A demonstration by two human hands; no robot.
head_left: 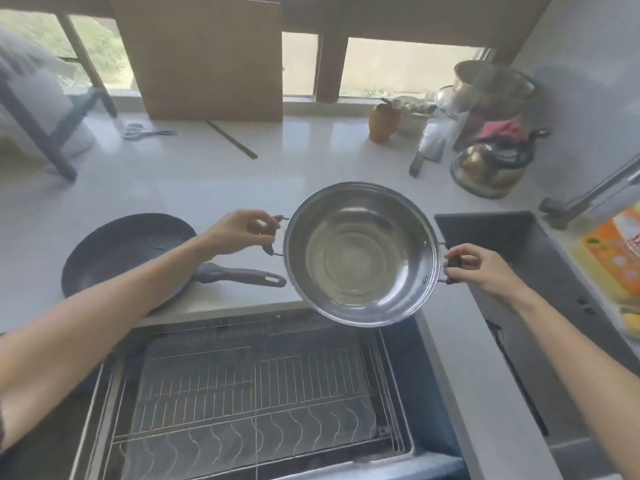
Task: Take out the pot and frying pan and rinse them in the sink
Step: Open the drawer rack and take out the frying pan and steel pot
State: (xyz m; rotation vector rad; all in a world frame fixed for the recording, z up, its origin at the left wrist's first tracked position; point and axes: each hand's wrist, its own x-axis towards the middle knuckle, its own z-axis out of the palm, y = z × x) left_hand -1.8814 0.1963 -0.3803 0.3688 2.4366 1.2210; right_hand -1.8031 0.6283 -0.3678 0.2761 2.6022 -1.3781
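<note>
Now I have the pot (362,252) up by both handles, mid-frame, not yet in the sink (519,258).

My left hand (239,233) curls round the left handle and my right hand (474,265) pinches the right one; the pot hangs over the counter (207,188) edge, just above the open rack (256,400) at the bottom of the frame. The pan (128,251) already lies on the counter at left, so both look taken out; rinsing, I judge, is all still to do. The sink sits at right with the tap (595,192) above it; a knife (427,150) and jar (488,168) stand at upper right, well off my path.
</note>
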